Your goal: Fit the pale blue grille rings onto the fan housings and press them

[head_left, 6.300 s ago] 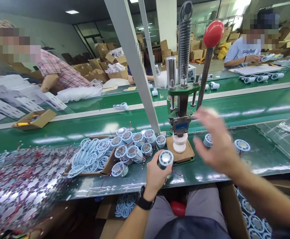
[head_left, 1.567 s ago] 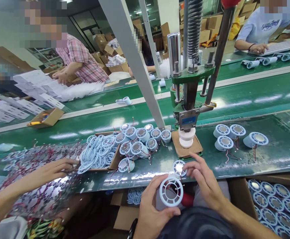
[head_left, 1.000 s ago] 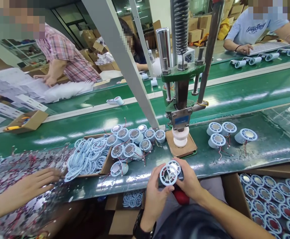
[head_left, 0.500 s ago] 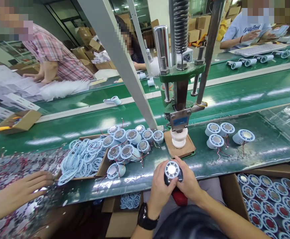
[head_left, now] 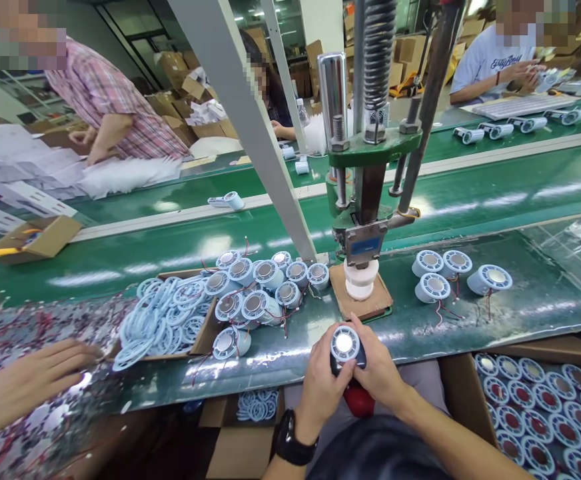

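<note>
Cardboard tray [head_left: 205,337] holds pale-blue rings [head_left: 158,317] (heaped loosely).

Take the hand press [head_left: 365,220] as your landmark. Left of it sit your loose motor housings [head_left: 265,290] and a cardboard tray of blue rings [head_left: 165,317]. Right of it stand four finished housings [head_left: 450,273]. Below and right, a box [head_left: 535,413] holds more. Beyond it runs the green conveyor belt [head_left: 495,193].

The round fan part [head_left: 344,344] looks like matt pale-blue plastic with a shiny metal centre. The green surface [head_left: 520,313] is smooth and glossy. The press column [head_left: 332,90] is polished metal.
</note>
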Motion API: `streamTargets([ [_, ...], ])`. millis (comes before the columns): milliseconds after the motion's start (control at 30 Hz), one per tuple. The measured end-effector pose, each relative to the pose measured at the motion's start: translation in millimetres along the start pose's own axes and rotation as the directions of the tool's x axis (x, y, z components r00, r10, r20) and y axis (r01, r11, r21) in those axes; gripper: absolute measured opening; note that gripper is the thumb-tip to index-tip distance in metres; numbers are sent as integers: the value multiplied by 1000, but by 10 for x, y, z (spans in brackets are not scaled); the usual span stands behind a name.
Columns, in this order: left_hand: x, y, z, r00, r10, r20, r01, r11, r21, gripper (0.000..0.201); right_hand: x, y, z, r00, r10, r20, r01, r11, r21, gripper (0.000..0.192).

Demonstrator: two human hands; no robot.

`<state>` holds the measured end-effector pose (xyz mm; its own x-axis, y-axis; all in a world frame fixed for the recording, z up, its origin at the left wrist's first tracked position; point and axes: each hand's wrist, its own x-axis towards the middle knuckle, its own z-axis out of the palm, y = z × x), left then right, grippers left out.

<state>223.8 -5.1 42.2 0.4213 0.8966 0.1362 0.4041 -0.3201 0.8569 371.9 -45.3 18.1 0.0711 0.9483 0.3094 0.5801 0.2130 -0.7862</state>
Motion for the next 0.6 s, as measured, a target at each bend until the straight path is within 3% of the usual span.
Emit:
streamTargets([
  [67, -12, 4, 20, 999, -34, -18, 34, 999, -27, 53, 19, 11, -58, 998, -29, 50, 31, 999, -26, 79],
  [133, 21, 30, 12, 997, -69, -36, 66, 996, -63, 53, 90, -59, -256, 991, -69, 112, 75, 996, -50, 74],
  [233, 219, 133, -58, 993, -99, -68, 90, 987, -131, 53, 367, -452, -888, 962, -218, 166, 247, 951, -184, 67],
  [267, 327, 183, -89, 992, -99, -81, 85, 984, -155, 53, 514, -662, -1167, 949, -290, 125, 315, 907, -280, 63],
  [300, 451, 238, -114, 991, -94, -95, 75, 981, -179, 54, 689, -895, -1458, 918, -395, 25, 374, 845, -382, 57],
  [333, 584, 295, -129, 991, -84, -108, 60, 977, -203, 54, 889, -1135, -1743, 857, -509, -80, 416, 774, -478, 48],
  [400, 849, 404, -111, 992, -49, -116, 19, 968, -251, 53, 1346, -1566, -2237, 730, -646, -224, 386, 659, -645, 41],
  [433, 967, 449, -76, 994, -28, -110, -3, 962, -273, 53, 1591, -1728, -2423, 697, -668, -260, 338, 626, -702, 45],
  [500, 1152, 507, 28, 996, 13, -89, -40, 951, -307, 51, 2073, -1919, -2649, 686, -651, -324, 305, 662, -685, 51],
  [600, 1302, 502, 176, 996, 57, -67, -76, 943, -323, 50, 2652, -1943, -2698, 782, -486, -389, 335, 855, -395, 55],
])
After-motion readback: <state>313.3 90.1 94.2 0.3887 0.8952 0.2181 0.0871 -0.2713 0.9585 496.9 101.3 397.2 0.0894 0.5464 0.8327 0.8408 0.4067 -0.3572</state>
